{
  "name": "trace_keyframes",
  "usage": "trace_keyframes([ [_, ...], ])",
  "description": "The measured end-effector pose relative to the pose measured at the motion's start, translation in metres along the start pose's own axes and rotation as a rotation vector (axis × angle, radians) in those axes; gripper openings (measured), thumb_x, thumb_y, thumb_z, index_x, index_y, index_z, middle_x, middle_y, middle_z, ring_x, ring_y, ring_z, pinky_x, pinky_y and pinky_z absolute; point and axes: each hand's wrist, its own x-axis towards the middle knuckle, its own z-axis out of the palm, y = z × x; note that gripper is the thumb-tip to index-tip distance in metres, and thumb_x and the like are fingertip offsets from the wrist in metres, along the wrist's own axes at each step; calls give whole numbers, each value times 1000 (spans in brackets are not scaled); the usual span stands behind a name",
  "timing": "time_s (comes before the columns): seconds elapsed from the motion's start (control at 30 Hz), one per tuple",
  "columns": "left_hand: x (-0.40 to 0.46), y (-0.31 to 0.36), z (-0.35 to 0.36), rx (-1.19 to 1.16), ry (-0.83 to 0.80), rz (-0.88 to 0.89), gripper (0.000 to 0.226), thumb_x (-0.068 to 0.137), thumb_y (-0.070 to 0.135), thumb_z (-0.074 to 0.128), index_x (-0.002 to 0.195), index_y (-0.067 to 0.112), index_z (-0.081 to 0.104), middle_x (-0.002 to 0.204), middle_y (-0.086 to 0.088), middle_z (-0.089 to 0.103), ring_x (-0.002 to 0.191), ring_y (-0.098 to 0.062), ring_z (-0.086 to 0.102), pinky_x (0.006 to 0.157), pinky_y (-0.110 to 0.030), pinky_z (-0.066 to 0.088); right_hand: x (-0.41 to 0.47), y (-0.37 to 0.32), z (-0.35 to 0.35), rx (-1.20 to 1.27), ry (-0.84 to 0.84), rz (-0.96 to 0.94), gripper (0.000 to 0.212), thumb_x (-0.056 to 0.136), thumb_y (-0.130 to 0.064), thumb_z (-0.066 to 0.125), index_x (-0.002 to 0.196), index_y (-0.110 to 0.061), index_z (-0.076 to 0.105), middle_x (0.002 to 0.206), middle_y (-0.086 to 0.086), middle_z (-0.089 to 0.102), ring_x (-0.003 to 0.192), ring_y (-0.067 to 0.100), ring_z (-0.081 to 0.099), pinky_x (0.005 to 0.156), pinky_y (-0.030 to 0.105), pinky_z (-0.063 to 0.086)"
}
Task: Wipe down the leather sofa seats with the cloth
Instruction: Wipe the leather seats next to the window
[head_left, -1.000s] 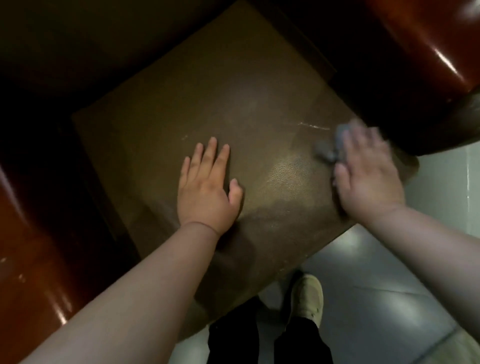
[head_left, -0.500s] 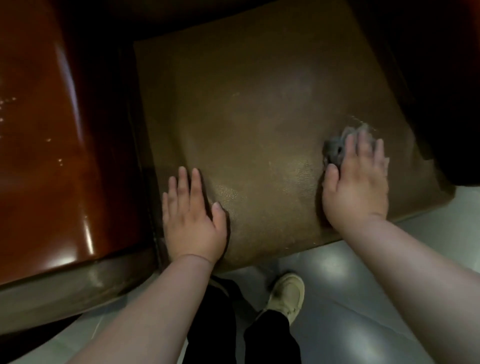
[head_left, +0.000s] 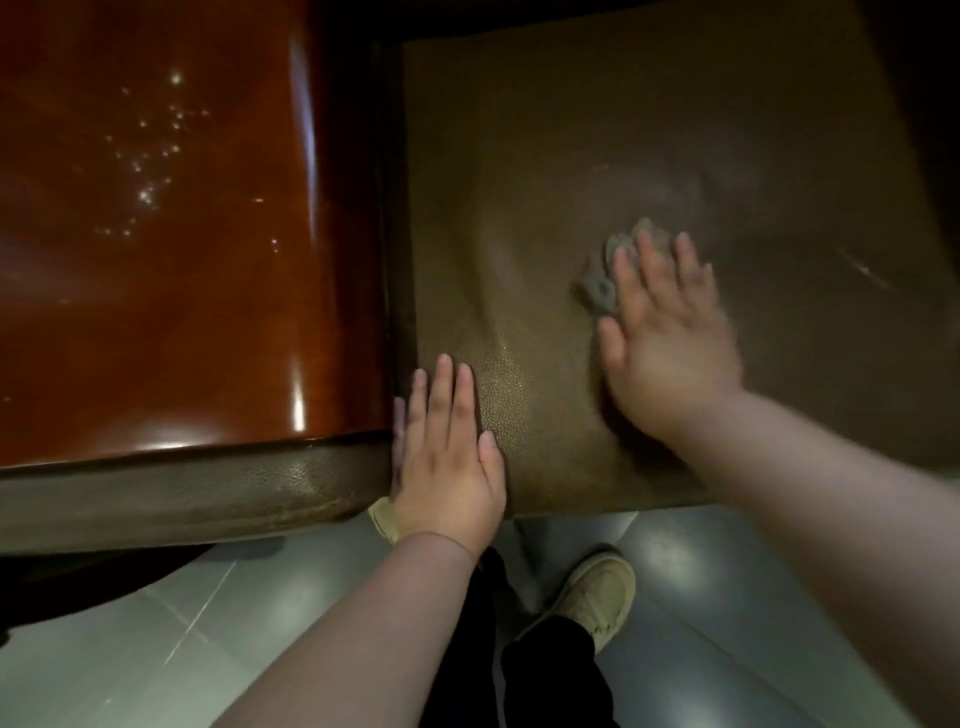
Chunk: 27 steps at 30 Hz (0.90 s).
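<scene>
1. Seat cushion (head_left: 649, 130): brown grained leather, roughly square, filling the upper right of the view. Its front edge runs just above the floor, and its left edge meets a dark gap beside the armrest.
2. Cloth (head_left: 602, 288): a small grey crumpled wad lying on the cushion, roughly midway between the left and right edges and nearer the front edge than the back. Only its left and top parts show; the remainder is covered by the right hand.
3. Right hand (head_left: 670, 338): laid palm down on the cloth, with fingers (head_left: 644, 270) straight and slightly spread and the thumb out to the left. The hand presses the cloth flat against the leather; no finger curls round it. The outline is blurred.
4. Left hand (head_left: 449, 462): laid flat, palm down, on the front left corner of the cushion, fingers straight and close together. It holds nothing. Its outer edge lies along the gap beside the armrest, and the wrist overhangs the front edge.
5. Armrest (head_left: 171, 249): a glossy reddish-brown wooden top with bright reflections, left of the cushion, over a brown leather front panel.
6. Floor (head_left: 182, 649): grey glossy tiles below the sofa's front edge.
7. Shoe (head_left: 597, 592): beige, on the floor below the cushion's front edge, under a dark trouser leg (head_left: 550, 675).
</scene>
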Motion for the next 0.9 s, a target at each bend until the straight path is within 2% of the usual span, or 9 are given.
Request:
trace_keyframes([
  [0.1, -3, -4, -8, -30, -72, 14, 71, 102, 35, 30, 168, 16, 9, 176, 1, -2, 162, -15, -10, 133, -44, -1, -41, -52, 20, -25, -9, -413, 66, 103, -38, 49, 162, -14, 32, 170, 12, 25, 158, 37, 18, 128, 51, 12],
  [0.2, 0, -8, -18, -179, -140, 2, 74, 105, 22, 42, 169, 18, 7, 175, 7, -10, 159, -6, -19, 131, -34, -10, -41, -41, 14, -71, -179, -731, 62, 108, -45, 36, 165, -26, 20, 173, -2, 11, 161, 24, 3, 128, 44, 4],
  [0.37, 20, 22, -66, -348, -144, -162, 57, 107, 29, 46, 163, 23, 36, 173, 4, 21, 160, -13, 10, 130, -28, 7, 43, 10, -20, -20, -156, -165, 64, 109, -47, 27, 166, -30, 3, 175, -1, -2, 160, 25, -6, 129, 48, 3],
  [0.47, 48, 28, -123, -179, -96, 103, 53, 104, 37, 47, 155, 22, 49, 162, 2, 43, 155, -16, 26, 126, -27, 17, 52, -14, -35, 43, -218, 102, 70, 106, -49, 27, 166, -28, -4, 173, -1, -15, 158, 29, -15, 126, 47, -5],
  [0.57, 84, 7, -185, 184, 55, 374, 58, 97, 45, 48, 149, 21, 57, 156, -5, 53, 151, -26, 39, 128, -44, 27, 26, -58, -25, -53, -341, -432, 71, 106, -52, 23, 164, -31, -13, 169, -2, -25, 157, 29, -23, 122, 42, -15],
  [0.67, 111, -37, -212, 344, -74, 294, 68, 100, 53, 36, 163, 27, 33, 174, -2, 22, 162, -24, 10, 132, -49, 13, 44, -64, -25, -98, -429, -793, 70, 106, -54, 26, 163, -39, -12, 170, -10, -22, 156, 21, -26, 126, 46, -13],
  [0.73, 117, -59, -205, 272, -96, 296, 71, 99, 55, 31, 165, 30, 26, 177, 2, 7, 163, -19, -4, 133, -48, 7, 84, -54, -24, -123, -304, -584, 71, 105, -50, 29, 164, -35, -9, 173, -4, -15, 159, 23, -18, 130, 50, -1],
  [0.83, 119, -68, -193, 179, 5, 280, 75, 95, 55, 38, 164, 26, 30, 176, 0, 15, 163, -19, 5, 132, -47, 11, 137, -55, -30, 6, -139, 74, 69, 105, -48, 23, 166, -22, 2, 174, 9, -2, 160, 35, -4, 129, 53, 5],
  [0.9, 119, -70, -189, 148, 26, 246, 77, 95, 54, 42, 165, 25, 29, 176, -1, 15, 163, -19, 6, 132, -45, 11, 135, -88, -28, -32, -86, 51, 69, 105, -45, 20, 166, -15, 11, 173, 16, 5, 159, 41, 6, 129, 55, 11],
])
